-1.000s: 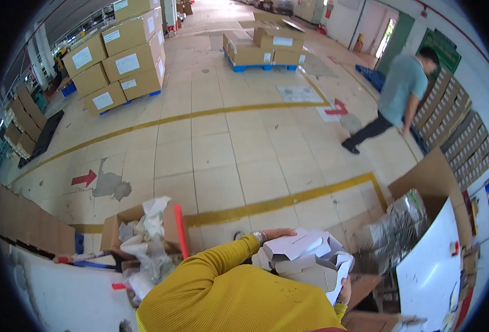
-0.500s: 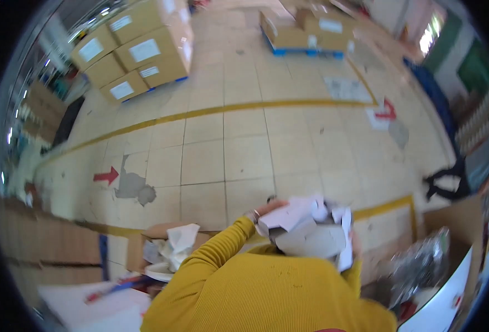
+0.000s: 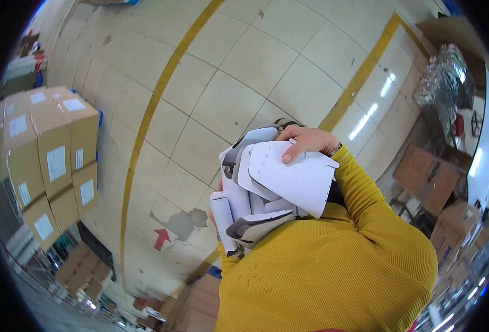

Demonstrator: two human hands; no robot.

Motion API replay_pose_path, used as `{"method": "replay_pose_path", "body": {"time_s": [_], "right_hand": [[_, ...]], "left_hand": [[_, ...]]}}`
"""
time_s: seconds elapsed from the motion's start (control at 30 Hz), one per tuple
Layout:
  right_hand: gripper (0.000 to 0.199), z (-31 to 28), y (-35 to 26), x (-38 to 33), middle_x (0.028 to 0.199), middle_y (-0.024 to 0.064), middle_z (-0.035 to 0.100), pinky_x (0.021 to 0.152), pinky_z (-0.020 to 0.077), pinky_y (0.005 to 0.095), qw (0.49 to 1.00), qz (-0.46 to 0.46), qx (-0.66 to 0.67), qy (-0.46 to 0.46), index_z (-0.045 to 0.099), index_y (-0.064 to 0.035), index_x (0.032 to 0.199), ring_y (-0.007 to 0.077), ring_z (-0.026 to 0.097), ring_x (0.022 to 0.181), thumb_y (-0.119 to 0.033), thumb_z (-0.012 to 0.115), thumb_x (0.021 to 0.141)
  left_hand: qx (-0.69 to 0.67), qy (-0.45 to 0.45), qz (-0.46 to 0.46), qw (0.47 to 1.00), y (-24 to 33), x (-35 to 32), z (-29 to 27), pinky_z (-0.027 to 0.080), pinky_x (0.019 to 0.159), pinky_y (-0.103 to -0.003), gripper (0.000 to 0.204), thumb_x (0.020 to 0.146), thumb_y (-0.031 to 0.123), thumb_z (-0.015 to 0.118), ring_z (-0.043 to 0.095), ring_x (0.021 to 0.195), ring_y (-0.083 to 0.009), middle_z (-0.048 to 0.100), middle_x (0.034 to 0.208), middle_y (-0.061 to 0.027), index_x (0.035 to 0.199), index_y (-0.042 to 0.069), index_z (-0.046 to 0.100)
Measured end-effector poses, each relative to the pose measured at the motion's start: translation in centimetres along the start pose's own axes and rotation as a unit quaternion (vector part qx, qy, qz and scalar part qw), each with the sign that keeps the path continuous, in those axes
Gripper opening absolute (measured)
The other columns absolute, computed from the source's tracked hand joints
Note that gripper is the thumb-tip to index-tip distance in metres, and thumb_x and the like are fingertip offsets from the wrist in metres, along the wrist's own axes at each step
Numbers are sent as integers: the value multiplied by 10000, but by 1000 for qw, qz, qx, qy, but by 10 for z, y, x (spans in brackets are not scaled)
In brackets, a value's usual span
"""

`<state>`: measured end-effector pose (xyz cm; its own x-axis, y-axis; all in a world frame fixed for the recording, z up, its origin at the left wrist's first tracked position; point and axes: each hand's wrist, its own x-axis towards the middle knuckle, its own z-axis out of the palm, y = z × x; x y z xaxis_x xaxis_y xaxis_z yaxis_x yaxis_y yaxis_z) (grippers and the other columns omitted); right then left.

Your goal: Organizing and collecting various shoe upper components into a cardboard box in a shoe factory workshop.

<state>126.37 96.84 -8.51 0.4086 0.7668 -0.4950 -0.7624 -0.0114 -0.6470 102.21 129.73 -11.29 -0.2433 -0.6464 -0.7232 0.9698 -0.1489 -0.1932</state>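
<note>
A loose bundle of white cardboard pieces (image 3: 289,172), grey on their inner sides, is held against the front of my yellow top. My right hand (image 3: 308,143) grips the bundle from above and right, with the thumb over a broad white flap and a bracelet at the wrist. At the bundle's left side, only a strip of my left hand (image 3: 212,216) shows; it supports the pieces there, and its fingers are mostly hidden. Several pieces are bent or curled, and one rolled piece stands out at the left.
Stacked brown cartons (image 3: 56,152) with white labels stand at the left. Yellow floor lines (image 3: 155,99) cross the tiles, and a red arrow (image 3: 162,239) lies beyond a grey patch. Clear crumpled plastic (image 3: 446,83) fills an open carton at the right, near more brown boxes (image 3: 433,177).
My body and view have turned to the right. Both hands still hold the cardboard bundle, now seen closer, with my right hand on top of it.
</note>
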Motion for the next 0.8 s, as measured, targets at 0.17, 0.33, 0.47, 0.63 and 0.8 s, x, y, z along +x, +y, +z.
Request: {"method": "replay_pose_path", "body": {"time_s": [0.17, 0.33, 0.47, 0.63, 0.8], "right_hand": [[453, 32, 17, 28, 782, 46, 624, 621, 465, 242, 998, -30, 34, 53, 645, 54, 932, 106, 572, 712, -253, 784, 629], [495, 46, 5, 85, 835, 34, 622, 677, 460, 238, 997, -38, -22, 68, 625, 54, 963, 99, 566, 786, -310, 755, 654], [603, 66, -11, 140, 1053, 84, 599, 862, 448, 315, 984, -68, -83, 142, 504, 20, 1195, 174, 551, 953, -247, 738, 708], [596, 126, -88, 394, 1112, 121, 587, 870, 459, 360, 943, -68, -236, -223, 504, 6, 1200, 220, 564, 993, -351, 680, 757], [580, 222, -151, 578, 1110, 120, 587, 867, 461, 359, 869, -2, -287, -403, 505, 2, 1196, 218, 566, 988, -343, 675, 763]], "left_hand": [[39, -6, -99, 994, 12, -63, -65, 508, 735, -239, 509, 831, 448, 593, 612, 832, -100, 626, 1025, -40, 1150, 54, 553], [4, 13, -42, 999, 7, -95, -88, 507, 742, -240, 509, 835, 444, 590, 610, 840, -101, 624, 1031, -41, 1156, 52, 548], [-121, 72, 228, 963, 105, -125, -124, 505, 747, -241, 509, 837, 441, 588, 609, 846, -101, 622, 1037, -42, 1161, 52, 544], [-330, 168, 569, 734, 195, -164, -192, 504, 754, -242, 509, 840, 438, 586, 608, 853, -101, 620, 1043, -43, 1168, 51, 540], [-416, 195, 701, 545, 186, -224, -270, 502, 761, -243, 510, 843, 434, 583, 606, 861, -101, 619, 1050, -44, 1174, 49, 535]]}}
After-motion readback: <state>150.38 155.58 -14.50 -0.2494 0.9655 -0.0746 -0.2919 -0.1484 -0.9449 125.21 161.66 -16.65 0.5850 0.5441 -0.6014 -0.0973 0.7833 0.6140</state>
